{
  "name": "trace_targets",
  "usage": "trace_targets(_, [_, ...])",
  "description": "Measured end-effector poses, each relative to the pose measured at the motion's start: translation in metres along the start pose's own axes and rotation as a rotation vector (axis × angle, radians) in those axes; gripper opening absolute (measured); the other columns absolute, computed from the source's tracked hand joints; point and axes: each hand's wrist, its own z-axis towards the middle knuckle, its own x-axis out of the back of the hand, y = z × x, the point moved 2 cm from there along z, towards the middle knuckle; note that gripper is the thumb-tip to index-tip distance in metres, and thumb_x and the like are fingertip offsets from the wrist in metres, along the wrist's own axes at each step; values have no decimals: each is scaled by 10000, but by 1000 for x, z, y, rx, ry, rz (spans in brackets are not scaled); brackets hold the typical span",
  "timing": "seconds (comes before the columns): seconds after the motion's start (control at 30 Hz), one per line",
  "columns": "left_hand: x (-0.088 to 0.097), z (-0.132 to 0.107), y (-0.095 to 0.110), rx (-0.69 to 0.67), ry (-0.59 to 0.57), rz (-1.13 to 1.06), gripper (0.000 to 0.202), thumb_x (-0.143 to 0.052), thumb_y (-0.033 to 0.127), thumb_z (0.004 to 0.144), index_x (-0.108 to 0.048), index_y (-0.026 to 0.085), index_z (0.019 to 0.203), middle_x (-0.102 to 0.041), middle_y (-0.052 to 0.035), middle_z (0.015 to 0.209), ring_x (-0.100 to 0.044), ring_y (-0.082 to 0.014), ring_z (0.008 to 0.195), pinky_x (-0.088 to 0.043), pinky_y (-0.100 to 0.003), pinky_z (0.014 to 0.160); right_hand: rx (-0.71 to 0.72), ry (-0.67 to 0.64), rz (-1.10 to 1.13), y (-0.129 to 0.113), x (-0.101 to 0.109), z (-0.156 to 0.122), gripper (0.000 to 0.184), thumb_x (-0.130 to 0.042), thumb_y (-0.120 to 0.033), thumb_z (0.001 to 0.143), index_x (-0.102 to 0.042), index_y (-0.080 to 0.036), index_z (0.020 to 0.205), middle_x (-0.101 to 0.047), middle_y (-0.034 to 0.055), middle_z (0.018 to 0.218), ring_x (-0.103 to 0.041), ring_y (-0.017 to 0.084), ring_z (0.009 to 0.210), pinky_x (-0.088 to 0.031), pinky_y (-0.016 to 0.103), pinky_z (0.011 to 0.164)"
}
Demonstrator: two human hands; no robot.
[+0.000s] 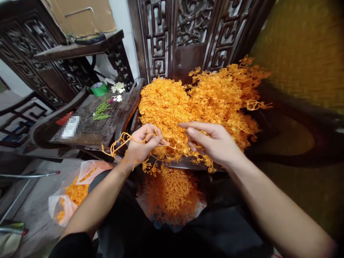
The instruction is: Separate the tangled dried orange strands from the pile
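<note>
My left hand (146,140) is closed in a pinch on a thin orange plastic flower stem (120,143), whose looped strands trail out to the left past the wrist. My right hand (208,138) hovers a little to the right, index finger stretched out and thumb apart from it, with no piece visibly gripped. Behind both hands rises a large heap of orange plastic flower sprigs (166,104). Below, between my legs, more bare orange stems (176,190) lie in a container whose sides are mostly hidden.
The heap rests on a dark carved wooden chair (188,59). To the left, another wooden seat (88,123) bears green tape (99,89), white flowers (117,87) and a green sprig (102,110). A plastic bag (91,168) with orange pieces stands on the floor.
</note>
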Motion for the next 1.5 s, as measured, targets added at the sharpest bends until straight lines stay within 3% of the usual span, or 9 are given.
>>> trace_targets(0.3, [-9, -3, -4, 73, -92, 114, 499, -822, 288, 795, -347, 193, 676, -573, 11, 807, -551, -88, 706, -528, -243, 675, -28, -230, -161, 16, -36, 24, 311, -742, -506, 853, -704, -204, 786, -678, 11, 687, -528, 125, 552, -399, 287, 536])
trace_targets(0.57, [3, -7, -4, 138, -106, 1, 563, -874, 218, 706, -313, 196, 670, -519, 21, 805, -531, -83, 672, -519, -259, 646, 228, 488, -318, 18, 21, 47, 275, -650, -440, 943, -555, -220, 807, -646, 40, 769, -581, 163, 674, -405, 310, 636])
trace_targets(0.73, [15, -3, -2, 61, -52, 8, 498, -827, 263, 768, -340, 195, 691, -502, 29, 801, -595, -105, 739, -516, -271, 708, -34, 32, -81, 25, 1, 36, 331, -700, -540, 896, -624, -223, 950, -642, -3, 674, -495, 106, 460, -237, 262, 427])
trace_targets(0.9, [12, -5, -1, 29, -27, 107, 489, -828, 306, 782, -361, 197, 685, -515, 36, 776, -606, -102, 688, -516, -261, 654, -82, -249, -128, 23, -38, 22, 421, -687, -627, 875, -724, -210, 918, -520, -45, 516, -450, 105, 428, -290, 258, 430])
trace_targets(0.97, [12, -4, -1, 25, -19, 103, 518, -845, 341, 763, -355, 200, 672, -501, 43, 751, -582, -91, 623, -500, -250, 582, -43, -199, -191, 24, -34, 26, 405, -730, -595, 853, -693, -198, 786, -536, -35, 524, -454, 98, 442, -308, 253, 444])
trace_targets(1.13, [29, 1, 1, -53, 148, 121, 533, -881, 349, 719, -372, 200, 668, -516, 52, 690, -562, -72, 514, -433, -226, 482, -2, 312, 44, 27, 4, 37, 425, -765, -578, 820, -539, -220, 783, -639, -3, 645, -527, 98, 447, -246, 230, 394])
trace_targets(1.27, [36, 2, 1, -66, 222, 94, 501, -884, 349, 711, -407, 200, 678, -549, 50, 687, -636, -103, 563, -513, -249, 550, -95, 116, 149, 26, -3, 31, 437, -845, -492, 759, -535, -207, 881, -740, 77, 924, -638, 119, 524, -200, 227, 381])
trace_targets(1.4, [27, 2, -5, -95, 227, 105, 476, -862, 350, 744, -413, 201, 688, -577, 50, 683, -658, -112, 590, -506, -249, 583, -128, -105, 130, 21, -30, 18, 479, -764, -548, 836, -623, -214, 1149, -614, -40, 671, -497, 91, 450, -235, 232, 407])
trace_targets(1.5, [24, 7, -6, -118, 256, 147, 449, -853, 343, 757, -432, 200, 694, -552, 59, 671, -621, -96, 557, -475, -246, 575, -73, -225, -89, 20, -42, 11, 390, -687, -582, 891, -687, -194, 921, -500, -62, 543, -435, 89, 448, -297, 242, 449])
